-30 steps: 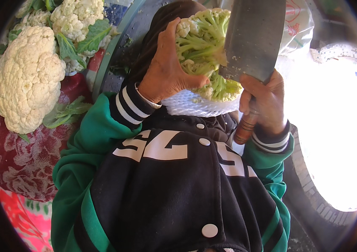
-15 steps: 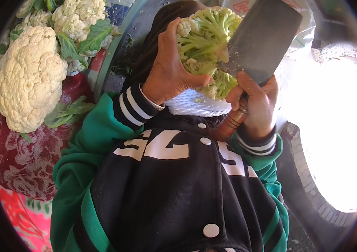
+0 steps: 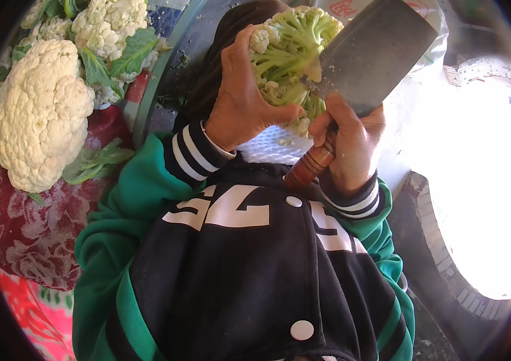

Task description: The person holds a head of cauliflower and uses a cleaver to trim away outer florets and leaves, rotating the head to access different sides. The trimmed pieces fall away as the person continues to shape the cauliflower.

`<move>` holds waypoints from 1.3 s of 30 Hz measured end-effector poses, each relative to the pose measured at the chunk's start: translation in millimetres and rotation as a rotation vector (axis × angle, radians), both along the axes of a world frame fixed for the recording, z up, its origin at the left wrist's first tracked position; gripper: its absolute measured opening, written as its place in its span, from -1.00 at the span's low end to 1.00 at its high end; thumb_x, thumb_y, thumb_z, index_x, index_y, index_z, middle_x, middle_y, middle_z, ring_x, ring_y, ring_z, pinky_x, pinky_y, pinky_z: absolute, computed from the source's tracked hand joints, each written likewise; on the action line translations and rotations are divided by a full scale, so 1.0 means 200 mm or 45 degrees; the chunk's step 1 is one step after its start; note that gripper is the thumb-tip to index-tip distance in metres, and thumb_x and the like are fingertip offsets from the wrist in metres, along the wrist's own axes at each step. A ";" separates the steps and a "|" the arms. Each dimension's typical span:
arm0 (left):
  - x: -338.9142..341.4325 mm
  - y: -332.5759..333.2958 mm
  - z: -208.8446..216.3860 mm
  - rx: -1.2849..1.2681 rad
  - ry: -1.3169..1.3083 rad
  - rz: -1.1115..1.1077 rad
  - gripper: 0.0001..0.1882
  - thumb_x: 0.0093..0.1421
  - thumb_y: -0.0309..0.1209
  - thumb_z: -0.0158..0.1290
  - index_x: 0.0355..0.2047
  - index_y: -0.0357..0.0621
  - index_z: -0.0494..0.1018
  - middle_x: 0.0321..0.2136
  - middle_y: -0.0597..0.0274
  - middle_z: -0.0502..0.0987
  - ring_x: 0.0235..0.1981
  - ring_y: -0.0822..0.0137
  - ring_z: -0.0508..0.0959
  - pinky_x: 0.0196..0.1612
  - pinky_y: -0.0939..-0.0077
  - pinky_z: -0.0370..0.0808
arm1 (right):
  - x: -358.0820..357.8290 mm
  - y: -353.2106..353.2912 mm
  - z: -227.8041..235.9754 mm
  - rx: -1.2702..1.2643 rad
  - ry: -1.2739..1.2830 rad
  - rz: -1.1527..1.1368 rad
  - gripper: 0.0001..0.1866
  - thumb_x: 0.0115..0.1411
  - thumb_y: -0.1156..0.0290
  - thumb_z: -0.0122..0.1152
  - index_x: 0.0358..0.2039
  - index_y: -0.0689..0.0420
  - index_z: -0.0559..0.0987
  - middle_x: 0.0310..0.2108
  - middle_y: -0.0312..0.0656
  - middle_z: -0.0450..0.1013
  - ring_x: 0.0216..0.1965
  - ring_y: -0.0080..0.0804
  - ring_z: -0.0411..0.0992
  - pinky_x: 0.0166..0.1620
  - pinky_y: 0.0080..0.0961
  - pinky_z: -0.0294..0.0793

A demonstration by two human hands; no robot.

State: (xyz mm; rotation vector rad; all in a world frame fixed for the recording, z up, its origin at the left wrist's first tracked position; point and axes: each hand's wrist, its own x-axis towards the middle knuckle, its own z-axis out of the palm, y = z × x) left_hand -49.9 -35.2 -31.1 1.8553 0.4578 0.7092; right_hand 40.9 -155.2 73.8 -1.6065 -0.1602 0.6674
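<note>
My left hand [image 3: 245,99] grips a cauliflower head [image 3: 291,57] from its left side, thumb below and fingers up along its edge. Its cut underside with pale green stalks faces me. In my right hand [image 3: 352,135] is a cleaver [image 3: 379,57], held by its reddish-brown wooden handle [image 3: 312,163]. The broad dark blade tilts up to the right, its left edge against the cauliflower's stalks near the core. Under the cauliflower shows a piece of white foam netting [image 3: 273,144].
At left, a large whole cauliflower [image 3: 42,114] rests on a dark red patterned cloth [image 3: 27,234]. Behind it lie more cauliflowers [image 3: 111,27] with green leaves. A white plastic bag [image 3: 433,57] lies beyond the blade. Bright light floods the right side.
My right hand and the cleaver have shifted slightly left, with the blade further over the stalks and the handle swung left. My left hand and the cauliflower have barely moved.
</note>
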 end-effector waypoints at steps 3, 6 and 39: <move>0.00 0.00 0.00 0.035 -0.056 0.033 0.26 -0.25 -0.26 0.48 0.33 -0.23 -0.13 0.10 -0.14 0.12 0.14 -0.02 0.20 0.26 0.19 0.18 | -0.02 0.01 -0.01 0.002 -0.012 -0.017 -0.91 0.17 0.60 0.07 -0.33 0.36 0.47 -0.71 -0.10 0.44 -0.80 -0.45 0.35 -0.73 -0.62 0.29; 0.01 0.00 0.00 0.025 -0.065 0.031 0.26 -0.27 -0.26 0.49 0.32 -0.22 -0.12 0.07 -0.16 0.14 0.11 -0.07 0.20 0.25 0.16 0.18 | -0.04 0.01 -0.02 -0.020 0.027 -0.089 -0.92 0.17 0.61 0.07 -0.34 0.36 0.48 -0.71 -0.11 0.44 -0.79 -0.45 0.37 -0.72 -0.62 0.29; 0.00 -0.02 0.02 -0.046 -0.061 -0.029 0.26 -0.28 -0.31 0.47 0.33 -0.26 -0.12 0.08 -0.15 0.16 0.12 -0.05 0.19 0.26 0.19 0.16 | 0.20 0.00 0.08 -0.173 -0.109 0.464 -0.83 0.09 0.54 0.11 -0.33 0.38 0.53 -0.57 -0.09 0.52 -0.77 -0.49 0.37 -0.68 -0.57 0.31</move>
